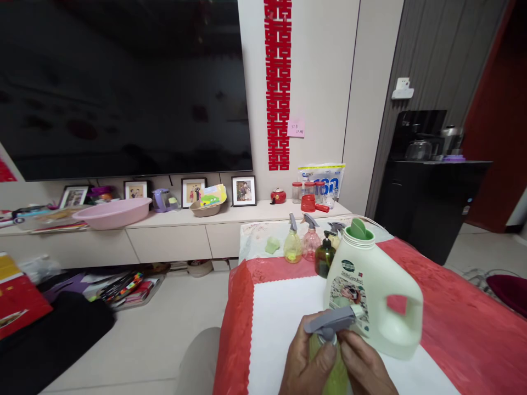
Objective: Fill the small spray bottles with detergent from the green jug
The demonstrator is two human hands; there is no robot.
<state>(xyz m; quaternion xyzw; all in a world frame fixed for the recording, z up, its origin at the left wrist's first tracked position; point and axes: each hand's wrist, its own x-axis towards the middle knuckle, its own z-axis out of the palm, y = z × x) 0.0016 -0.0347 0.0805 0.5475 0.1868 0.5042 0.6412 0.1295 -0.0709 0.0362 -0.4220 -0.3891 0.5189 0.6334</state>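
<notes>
Both hands are at a spray bottle with a yellow-green body and a grey trigger head. My left hand wraps the bottle's neck, its thumb lying just below the spray head. From the other side, my right hand closes its fingers on the bottle near the neck. Right behind the hands stands a large pale green jug with a dark green piece in its mouth. Further back are a yellow spray bottle, a pink spray bottle and a dark green pump bottle.
A white sheet lies on the red-covered table. A crumpled green piece rests near the far edge. Against the wall runs a low cabinet with a pink basin, photo frames and red-lidded jars.
</notes>
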